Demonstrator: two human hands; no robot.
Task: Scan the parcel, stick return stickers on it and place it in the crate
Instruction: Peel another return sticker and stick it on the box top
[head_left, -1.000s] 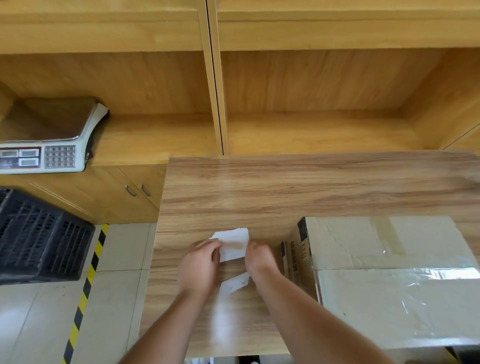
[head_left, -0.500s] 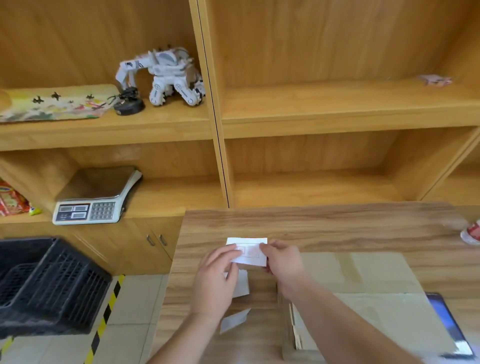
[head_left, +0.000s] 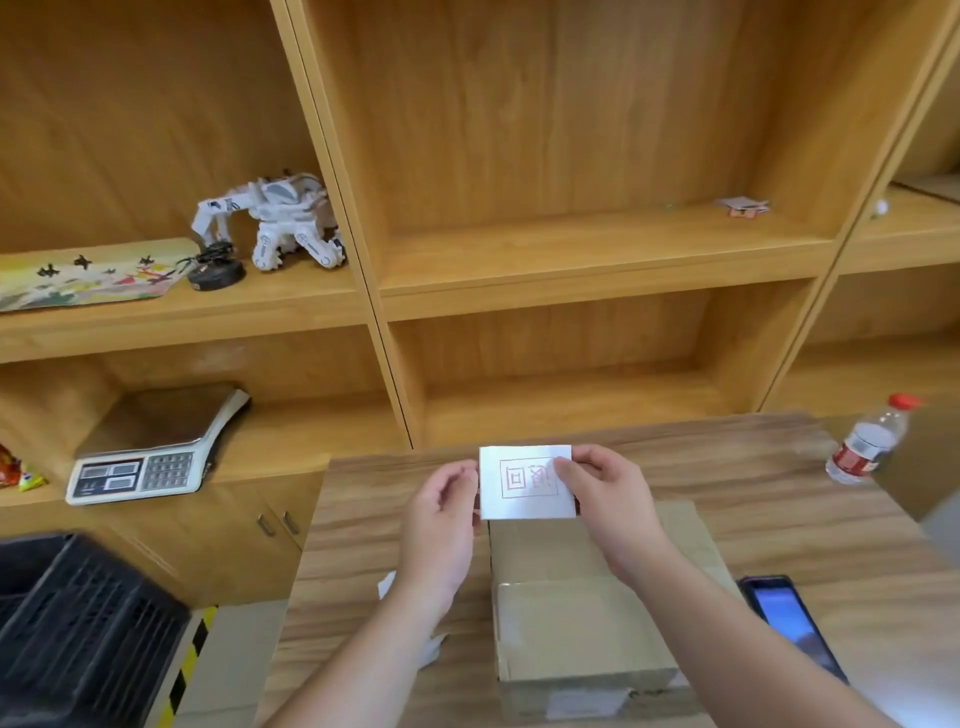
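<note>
i hold the white return sticker (head_left: 524, 483), with its red square stamp facing me, up in the air over the far end of the cardboard parcel (head_left: 582, 618), which lies flat on the wooden table (head_left: 779, 509) right in front of me. my right hand (head_left: 608, 499) pinches the sticker's right edge with thumb over the print, and my left hand (head_left: 441, 519) curls loosely at its left edge, fingertips touching the paper. the black crate (head_left: 83, 623) sits low to my left beside the table, a phone (head_left: 789, 618) lies right of the parcel, and a water bottle (head_left: 867, 441) stands at the far right.
</note>
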